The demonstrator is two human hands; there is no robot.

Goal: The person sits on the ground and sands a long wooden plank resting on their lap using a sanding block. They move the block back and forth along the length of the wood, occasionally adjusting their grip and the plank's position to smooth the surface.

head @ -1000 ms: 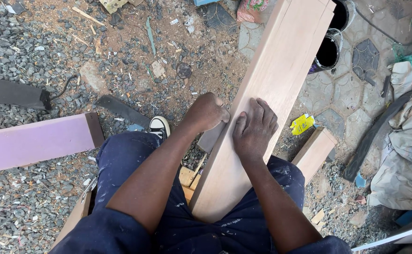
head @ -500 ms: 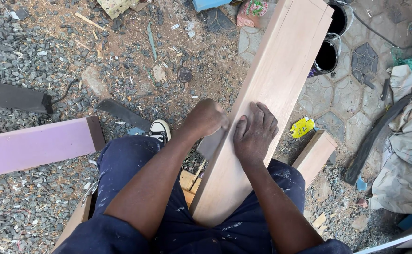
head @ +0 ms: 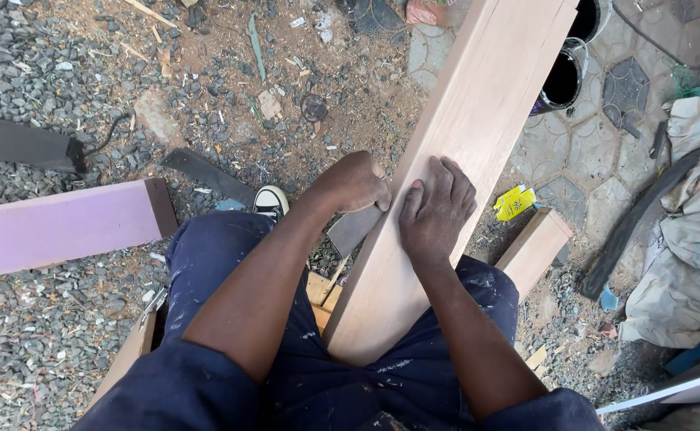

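Observation:
A long pale wooden plank (head: 477, 120) slants from my lap up to the top right. My right hand (head: 434, 209) lies flat on its face, fingers spread a little. My left hand (head: 354, 182) is curled at the plank's left edge, closed on a dark flat piece (head: 351, 230) that looks like sandpaper. Both forearms reach out over my blue, paint-spotted trousers (head: 206, 263). One dark shoe with a white toe (head: 270, 201) shows on the gravel.
A purple board (head: 62, 227) lies on gravel at left, a dark strip (head: 14, 144) above it. A small wood block (head: 533, 251) and yellow packet (head: 514, 203) sit right of the plank. Black buckets (head: 561, 80) stand at top right, crumpled cloth (head: 685, 239) at right.
Both hands have slid slightly up along the plank; the view has shifted a little. Grips look the same.

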